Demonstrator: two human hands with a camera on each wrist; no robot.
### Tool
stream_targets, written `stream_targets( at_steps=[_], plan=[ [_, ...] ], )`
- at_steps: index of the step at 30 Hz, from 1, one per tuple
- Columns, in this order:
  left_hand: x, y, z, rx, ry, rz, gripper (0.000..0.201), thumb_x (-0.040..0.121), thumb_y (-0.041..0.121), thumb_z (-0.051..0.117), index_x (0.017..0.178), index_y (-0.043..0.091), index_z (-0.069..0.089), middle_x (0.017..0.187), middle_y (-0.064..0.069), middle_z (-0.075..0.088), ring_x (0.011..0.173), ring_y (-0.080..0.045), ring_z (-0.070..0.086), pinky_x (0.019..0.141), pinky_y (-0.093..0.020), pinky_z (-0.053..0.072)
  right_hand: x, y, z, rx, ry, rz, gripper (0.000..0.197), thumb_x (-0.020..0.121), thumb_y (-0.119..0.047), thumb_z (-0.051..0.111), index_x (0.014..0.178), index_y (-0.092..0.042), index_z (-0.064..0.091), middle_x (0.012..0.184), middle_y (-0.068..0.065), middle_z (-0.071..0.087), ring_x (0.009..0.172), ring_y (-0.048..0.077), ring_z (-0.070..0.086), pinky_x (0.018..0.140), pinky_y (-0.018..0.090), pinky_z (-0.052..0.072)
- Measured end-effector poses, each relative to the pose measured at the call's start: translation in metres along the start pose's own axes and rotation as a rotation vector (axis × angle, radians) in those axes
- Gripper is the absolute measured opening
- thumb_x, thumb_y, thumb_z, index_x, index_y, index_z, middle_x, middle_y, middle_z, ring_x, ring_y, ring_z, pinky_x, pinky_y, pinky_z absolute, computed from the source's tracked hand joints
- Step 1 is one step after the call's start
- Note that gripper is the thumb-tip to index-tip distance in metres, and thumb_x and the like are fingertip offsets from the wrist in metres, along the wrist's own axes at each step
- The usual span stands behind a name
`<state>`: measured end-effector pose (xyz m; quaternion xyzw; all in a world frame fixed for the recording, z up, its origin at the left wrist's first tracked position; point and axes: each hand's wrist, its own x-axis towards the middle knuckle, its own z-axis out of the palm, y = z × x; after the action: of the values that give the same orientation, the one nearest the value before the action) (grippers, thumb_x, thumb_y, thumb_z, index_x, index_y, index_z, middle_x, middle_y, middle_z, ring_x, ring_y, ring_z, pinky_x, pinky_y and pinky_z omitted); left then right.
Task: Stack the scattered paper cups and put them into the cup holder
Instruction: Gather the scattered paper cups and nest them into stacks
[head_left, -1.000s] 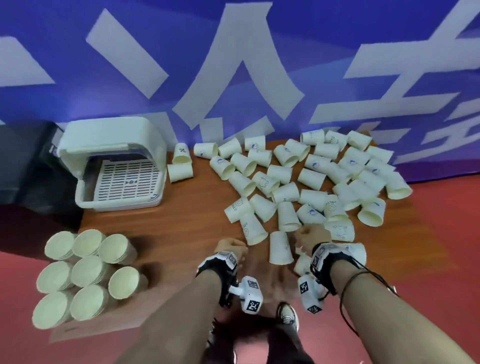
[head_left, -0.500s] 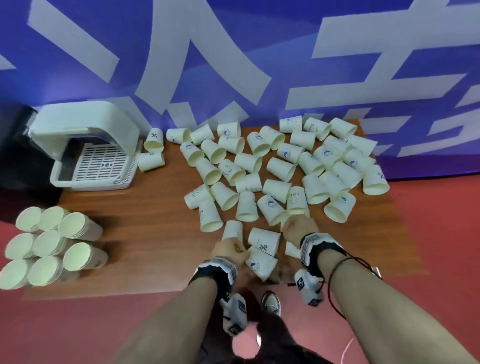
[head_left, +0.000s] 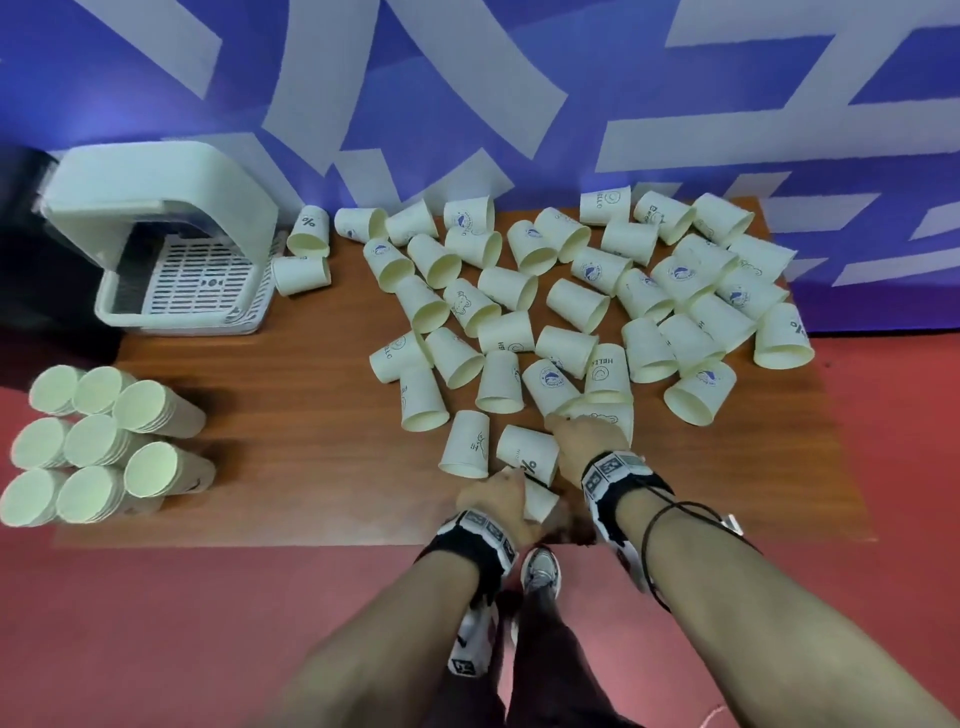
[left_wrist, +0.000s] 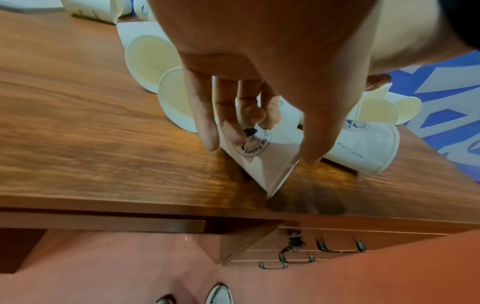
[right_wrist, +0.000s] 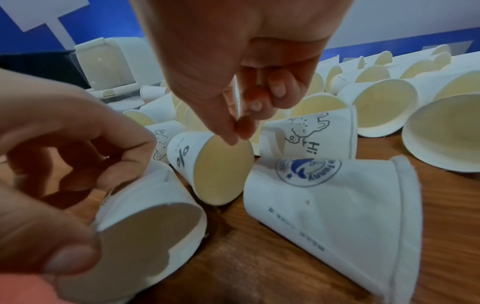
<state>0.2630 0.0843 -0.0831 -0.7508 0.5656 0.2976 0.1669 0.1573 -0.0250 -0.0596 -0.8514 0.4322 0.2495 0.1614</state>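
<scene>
Left hand (head_left: 497, 500) grips one paper cup (right_wrist: 145, 222) as a stack base, while the right hand (head_left: 584, 447) pinches the rim of the percent-sign cup (right_wrist: 207, 164) just ahead to nest it

Legible print: "HELLO" with a smiley on one paper cup (head_left: 608, 370). "Hi" beside a cartoon animal on another cup (right_wrist: 311, 133). A "%" sign on a third cup (right_wrist: 187, 156); a round blue emblem cup (right_wrist: 309, 172) reads partly "funny".

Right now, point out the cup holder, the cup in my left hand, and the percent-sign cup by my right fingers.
cup holder (head_left: 156, 192), head view, domed lid.
cup in left hand (left_wrist: 262, 162), left wrist view, side wall.
percent-sign cup (right_wrist: 182, 156), right wrist view, printed side.
</scene>
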Motion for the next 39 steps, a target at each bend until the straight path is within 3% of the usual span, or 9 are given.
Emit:
stream_targets(
  at_steps=[7, 12, 15, 18, 22, 26, 28, 33, 39],
  plan=[
    [-0.006, -0.003, 0.004, -0.037, 0.042, -0.026, 0.053, 0.066, 0.042, 0.066, 0.107, 0.014, 0.047, 0.1, -0.005, 0.066, 0.085, -0.026, 0.066, 0.07, -0.031, 0.048, 0.001, -0.003, 0.008, -0.034, -0.012, 0.042, 0.044, 0.09, -0.01, 0.049, 0.134, -0.013, 0.044, 0.117, 0.012, 0.063, 0.104, 0.03, 0.062, 0.077, 0.036, 0.049],
    [-0.01, -0.022, 0.003, -0.121, 0.106, 0.038, 0.055, 0.082, 0.064, 0.046, 0.105, 0.014, 0.046, 0.101, -0.006, 0.062, 0.09, -0.03, 0.063, 0.075, -0.037, 0.051, -0.003, 0.0, 0.002, 0.013, -0.001, 0.082, 0.036, 0.094, -0.013, 0.045, 0.13, -0.013, 0.05, 0.119, 0.01, 0.061, 0.108, 0.027, 0.06, 0.082, 0.035, 0.048],
    [-0.017, -0.035, -0.007, -0.109, 0.093, 0.003, 0.041, 0.086, 0.048, 0.051, 0.107, 0.013, 0.051, 0.106, -0.009, 0.064, 0.096, -0.031, 0.063, 0.076, -0.037, 0.051, -0.003, -0.001, -0.007, 0.073, 0.035, 0.094, 0.035, 0.095, -0.017, 0.045, 0.128, -0.018, 0.055, 0.12, 0.007, 0.062, 0.108, 0.026, 0.061, 0.084, 0.036, 0.049],
    [-0.025, -0.046, -0.023, -0.181, 0.063, -0.053, 0.034, 0.084, 0.037, 0.058, 0.108, 0.013, 0.059, 0.107, -0.008, 0.065, 0.097, -0.029, 0.063, 0.077, -0.032, 0.052, -0.002, -0.002, -0.027, 0.083, 0.106, 0.096, 0.029, 0.095, -0.027, 0.044, 0.118, -0.017, 0.06, 0.112, 0.007, 0.064, 0.101, 0.026, 0.062, 0.075, 0.031, 0.046],
    [-0.035, -0.07, -0.036, -0.476, 0.069, -0.19, 0.012, 0.079, 0.029, 0.063, 0.085, 0.019, 0.061, 0.092, -0.002, 0.068, 0.086, -0.022, 0.063, 0.067, -0.025, 0.047, 0.007, -0.012, -0.062, 0.059, 0.116, 0.042, 0.02, 0.091, -0.029, 0.048, 0.097, -0.014, 0.06, 0.101, 0.007, 0.065, 0.087, 0.025, 0.06, 0.067, 0.027, 0.04],
    [-0.051, -0.115, -0.04, -0.933, 0.183, -0.394, 0.014, 0.065, 0.031, 0.059, 0.069, 0.018, 0.059, 0.067, -0.004, 0.06, 0.062, -0.022, 0.058, 0.062, -0.036, 0.056, 0.026, -0.056, -0.092, 0.101, 0.096, -0.092, 0.02, 0.084, -0.032, 0.053, 0.074, -0.015, 0.056, 0.082, 0.004, 0.061, 0.075, 0.022, 0.057, 0.058, 0.025, 0.04],
    [-0.06, -0.144, -0.032, -1.137, 0.292, -0.529, 0.016, 0.059, 0.033, 0.059, 0.064, 0.017, 0.059, 0.066, -0.005, 0.063, 0.06, -0.025, 0.063, 0.066, -0.045, 0.06, 0.032, -0.089, -0.102, 0.155, 0.082, -0.154, 0.021, 0.081, -0.031, 0.055, 0.066, -0.018, 0.049, 0.079, 0.005, 0.06, 0.076, 0.023, 0.06, 0.06, 0.028, 0.045],
    [-0.08, -0.222, -0.004, -1.446, 0.507, -0.775, 0.041, 0.052, 0.045, 0.061, 0.078, 0.015, 0.07, 0.082, -0.014, 0.072, 0.08, -0.037, 0.07, 0.073, -0.05, 0.06, 0.037, -0.175, -0.111, 0.139, 0.094, -0.266, 0.022, 0.083, -0.031, 0.055, 0.066, -0.017, 0.051, 0.08, 0.007, 0.063, 0.081, 0.026, 0.061, 0.065, 0.032, 0.047],
    [-0.113, -0.302, 0.008, -1.62, 0.659, -0.902, 0.046, 0.046, 0.049, 0.059, 0.063, 0.007, 0.066, 0.067, -0.015, 0.07, 0.069, -0.037, 0.069, 0.071, -0.05, 0.06, 0.044, -0.272, -0.124, 0.157, 0.099, -0.318, 0.017, 0.084, -0.03, 0.054, 0.075, -0.016, 0.058, 0.081, 0.009, 0.063, 0.074, 0.028, 0.059, 0.063, 0.032, 0.047]
  ],
)
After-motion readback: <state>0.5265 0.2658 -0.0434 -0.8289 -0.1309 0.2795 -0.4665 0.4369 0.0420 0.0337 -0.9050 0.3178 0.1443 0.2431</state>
